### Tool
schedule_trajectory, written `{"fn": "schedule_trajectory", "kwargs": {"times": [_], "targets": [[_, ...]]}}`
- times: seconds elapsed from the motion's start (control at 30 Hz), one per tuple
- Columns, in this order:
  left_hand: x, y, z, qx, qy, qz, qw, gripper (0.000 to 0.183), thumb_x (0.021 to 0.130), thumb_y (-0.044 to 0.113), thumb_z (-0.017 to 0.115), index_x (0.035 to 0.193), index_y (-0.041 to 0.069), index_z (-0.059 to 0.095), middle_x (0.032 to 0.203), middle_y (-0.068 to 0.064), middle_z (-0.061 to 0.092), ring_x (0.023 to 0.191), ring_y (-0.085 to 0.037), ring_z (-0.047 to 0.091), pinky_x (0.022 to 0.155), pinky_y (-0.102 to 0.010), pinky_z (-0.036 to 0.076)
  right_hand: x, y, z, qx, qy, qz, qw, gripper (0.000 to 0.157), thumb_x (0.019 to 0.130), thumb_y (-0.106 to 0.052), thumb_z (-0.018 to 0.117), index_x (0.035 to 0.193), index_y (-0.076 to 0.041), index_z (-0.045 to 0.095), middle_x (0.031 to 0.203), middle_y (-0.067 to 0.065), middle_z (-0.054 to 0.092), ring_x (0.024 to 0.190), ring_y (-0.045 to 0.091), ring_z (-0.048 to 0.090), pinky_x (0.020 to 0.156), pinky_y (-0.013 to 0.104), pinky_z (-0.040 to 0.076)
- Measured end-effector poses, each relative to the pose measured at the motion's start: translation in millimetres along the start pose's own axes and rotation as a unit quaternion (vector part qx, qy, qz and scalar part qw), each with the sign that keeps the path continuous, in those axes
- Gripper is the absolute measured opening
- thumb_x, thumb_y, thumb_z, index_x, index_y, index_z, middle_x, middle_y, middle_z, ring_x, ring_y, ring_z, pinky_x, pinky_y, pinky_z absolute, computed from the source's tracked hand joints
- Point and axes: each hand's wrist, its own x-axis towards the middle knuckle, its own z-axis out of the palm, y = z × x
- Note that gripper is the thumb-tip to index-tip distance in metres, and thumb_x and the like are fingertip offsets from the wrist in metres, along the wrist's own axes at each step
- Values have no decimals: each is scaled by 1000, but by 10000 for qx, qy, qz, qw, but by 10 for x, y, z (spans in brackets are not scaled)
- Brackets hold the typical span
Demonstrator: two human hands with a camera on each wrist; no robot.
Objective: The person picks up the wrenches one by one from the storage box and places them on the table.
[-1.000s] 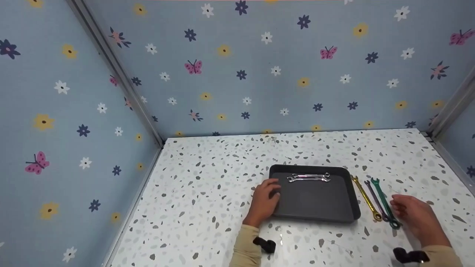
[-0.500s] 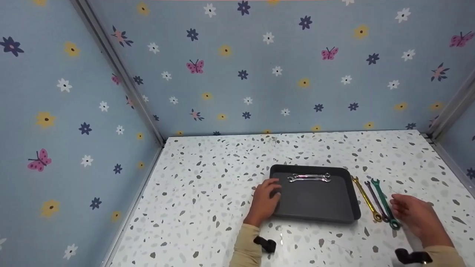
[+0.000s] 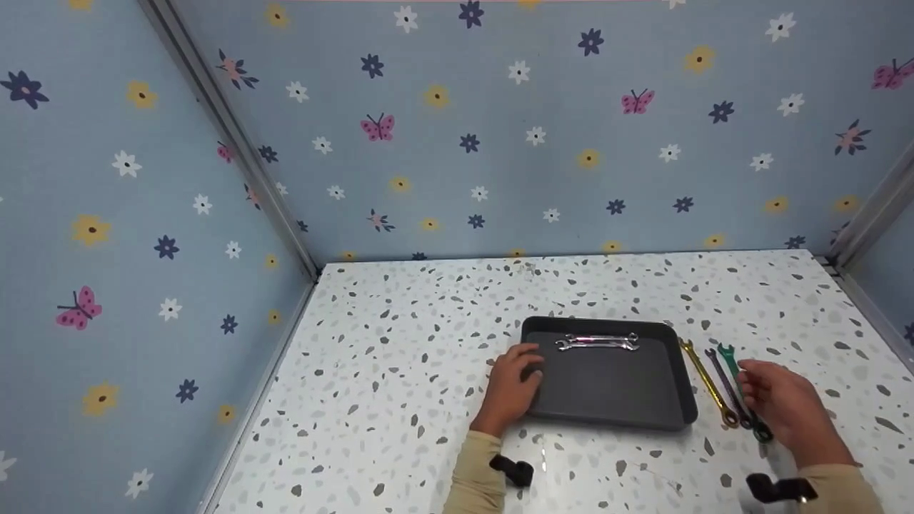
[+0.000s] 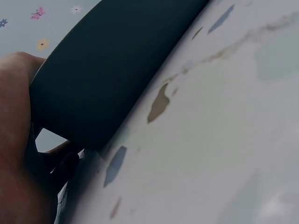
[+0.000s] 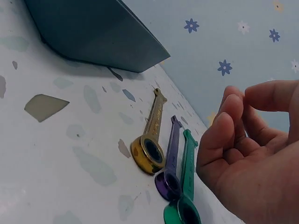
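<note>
My left hand grips the left side of a dark grey baking tray, fingers over the rim. In the left wrist view the hand wraps one end of the tray wall. Two silver open-and-ring wrenches lie side by side near the tray's back wall. To its right lie a gold wrench, a purple wrench and a green wrench. Over the green one is my right hand, holding nothing. Its fingers are loosely curled and the thumb tip meets a fingertip.
Everything rests on a white speckled table. Blue walls with flowers and butterflies rise behind and at both sides, joined by a metal corner post at left.
My right hand has moved a little left and away from me, now covering part of the green wrench. The left hand and the tray stay in place.
</note>
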Motion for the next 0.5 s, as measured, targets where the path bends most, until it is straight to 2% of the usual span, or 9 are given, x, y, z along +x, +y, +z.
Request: {"fn": "schedule_trajectory", "kwargs": {"times": [0.27,0.43,0.5], "targets": [[-3,12,-11,-40,-77,-229,9997,26,94,14,63,118,9,72,140,3,57,124,-21,51,107,-41,39,31,-91,190,-322,-330,-339,9984,17,100,-24,63,109,-10,63,91,0,63,81,12,57,67,27,51],[1,14,-9,-73,-89,-235,9997,26,94,13,64,118,9,71,140,2,56,124,-21,50,107,-42,39,51,-157,317,-133,-638,-481,9967,9,101,-20,60,102,-14,67,90,0,64,78,9,58,67,25,51],[4,10,-5,-51,-82,-253,9996,26,94,14,64,118,10,72,140,3,56,124,-21,50,107,-41,39,67,-184,372,-93,-700,-520,9961,11,102,-18,58,99,-17,69,89,-1,65,78,9,58,68,24,52]]}}
